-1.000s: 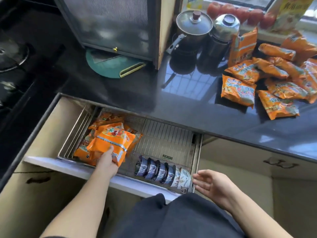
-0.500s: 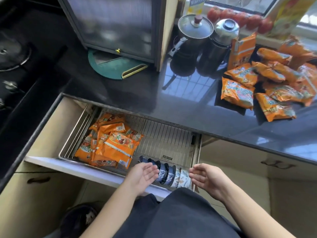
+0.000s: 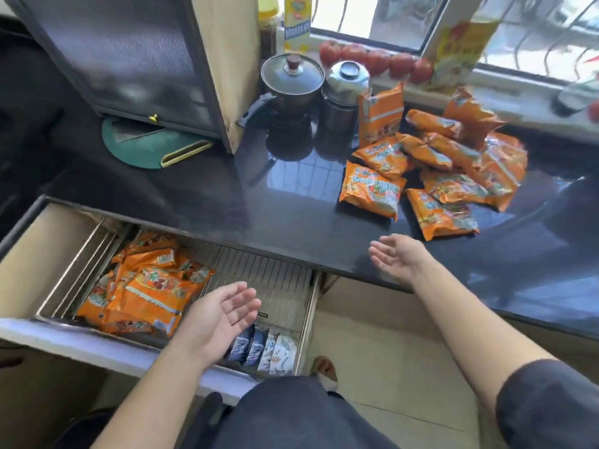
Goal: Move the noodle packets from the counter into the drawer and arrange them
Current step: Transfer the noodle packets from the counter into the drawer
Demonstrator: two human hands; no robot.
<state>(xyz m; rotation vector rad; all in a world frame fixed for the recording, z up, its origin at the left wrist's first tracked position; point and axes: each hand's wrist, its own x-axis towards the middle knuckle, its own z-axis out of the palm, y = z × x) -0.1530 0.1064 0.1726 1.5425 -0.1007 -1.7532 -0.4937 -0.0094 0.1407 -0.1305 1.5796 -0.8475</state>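
Right hand (image 3: 397,259), fingers loosely spread and empty, is nearer the noodle packets (image 3: 440,213) at one o'clock, seemingly lying crosswise.

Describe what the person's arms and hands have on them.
Both forearms are bare. The left hand and right hand show no gloves, rings or watch. A dark sleeve covers the right upper arm, ending above the elbow; no left sleeve is in view.

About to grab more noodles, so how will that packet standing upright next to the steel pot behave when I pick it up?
The upright noodle packet leans against the steel pot, so it may tip if nudged. Its glossy, crinkled wrapper looks slippery and flexible. It is probably light for its size.
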